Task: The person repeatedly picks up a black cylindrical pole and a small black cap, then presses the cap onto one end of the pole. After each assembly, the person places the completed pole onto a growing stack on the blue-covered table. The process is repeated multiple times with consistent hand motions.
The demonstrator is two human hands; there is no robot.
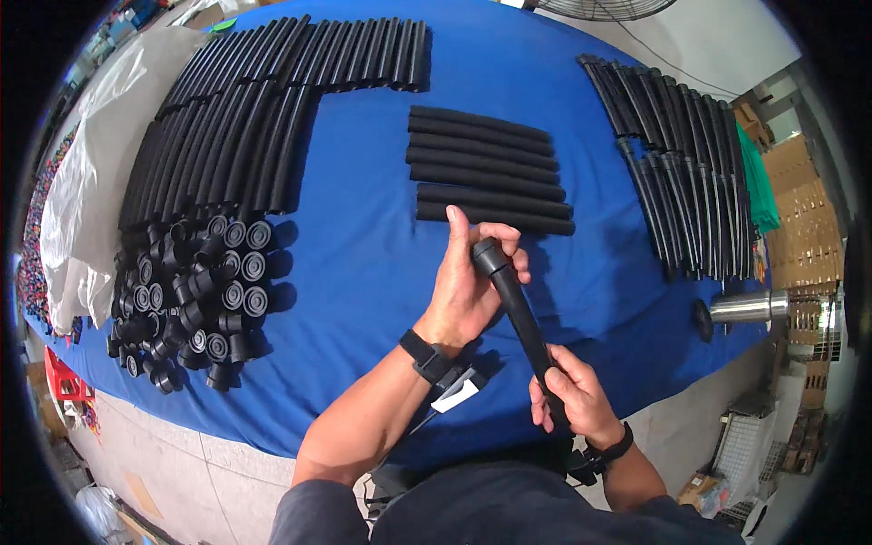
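Note:
A black tube (pixel 520 313) with a wider black cap (pixel 490 255) on its upper end slants in front of me. My right hand (pixel 581 395) is closed around its lower part. At the capped end, my left hand (pixel 461 289) has its fingers curled behind the tube, while its thumb sticks up clear of the cap. Just beyond my hands, several plain black tubes (pixel 486 168) lie side by side on the blue cloth (pixel 363 182). Loose black round caps (pixel 191 300) are heaped to the left.
Rows of black tubes (pixel 213 154) fill the far left, beside white plastic sheeting (pixel 100 182). More thin black rods or tubes (pixel 681 173) lie at the right, near green material (pixel 758 186). A shiny metal cylinder (pixel 749 307) lies by the right table edge. A fan (pixel 604 7) stands beyond.

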